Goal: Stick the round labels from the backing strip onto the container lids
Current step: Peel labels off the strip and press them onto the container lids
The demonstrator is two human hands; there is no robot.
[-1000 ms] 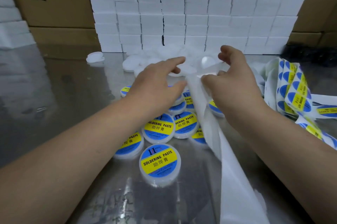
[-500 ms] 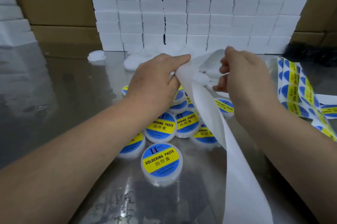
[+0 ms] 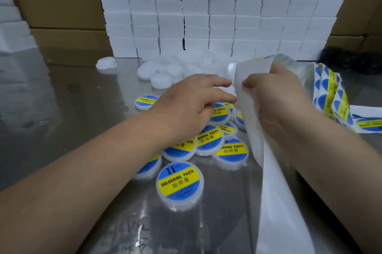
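status: partway through. about ten labelled lids (image 3: 179, 184) lay in a loose overlapping cluster mid-table, blue and yellow faces up, so that batch looked done. a pile of bare lids (image 3: 163, 77) sat just beyond them on the far side, with one more stray off to the left, so plenty was left.

right hand (image 3: 277, 98) had its fingers curled round the backing strip (image 3: 277, 202) and held it up above the cluster. the spent white tail hung down toward the near right edge. a sliver of yellow and blue showed at the strip's top fold, probably the next label, but too blurred to confirm.

left hand (image 3: 192, 105) was over the labelled cluster with fingers straight and slightly apart, holding nothing. its tips were just beside the strip, and i couldn't tell if they touched.

the label stock (image 3: 330, 92) lay folded on the table (image 3: 72, 109) at far right with many labels still on it. a wall of white cartons (image 3: 217, 16) stood behind.
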